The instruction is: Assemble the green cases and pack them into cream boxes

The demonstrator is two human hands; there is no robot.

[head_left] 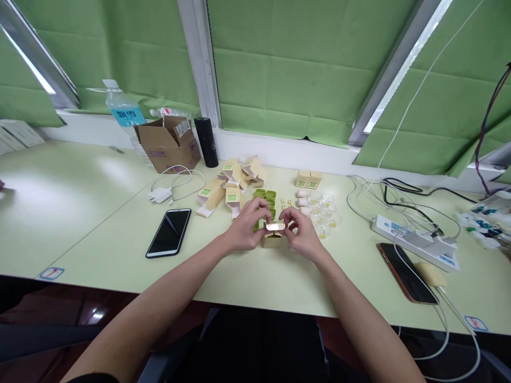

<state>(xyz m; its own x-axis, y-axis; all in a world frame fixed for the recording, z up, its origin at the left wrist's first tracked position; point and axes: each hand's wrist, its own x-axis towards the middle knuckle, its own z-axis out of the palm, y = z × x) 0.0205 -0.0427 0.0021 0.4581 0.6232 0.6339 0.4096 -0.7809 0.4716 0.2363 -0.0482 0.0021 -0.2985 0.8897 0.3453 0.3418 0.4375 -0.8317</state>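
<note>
In front of me a small tan carton [272, 242] stands on the table, its pale top flap lifted and catching the light. The fingers of my left hand [244, 230] pinch the carton's flap area from the left. My right hand [302, 234] grips the same area from the right, thumb and fingers bent together. What lies inside the carton is mostly hidden; a dark opening shows under the flap. Just behind my hands are several green square cups [271, 195], partly covered by my fingers. Several tiny yellow pieces [283, 204] lie beside them.
Unfolded tan cartons [213, 194] lie behind left; two closed cartons [308, 180] stand behind right. Clear plastic pieces [318, 211] and pale pink pieces [302, 202] sit on the right. Phones [169, 233], a power strip [415, 242], a cardboard box [167, 149] and a black bottle [206, 142] surround them.
</note>
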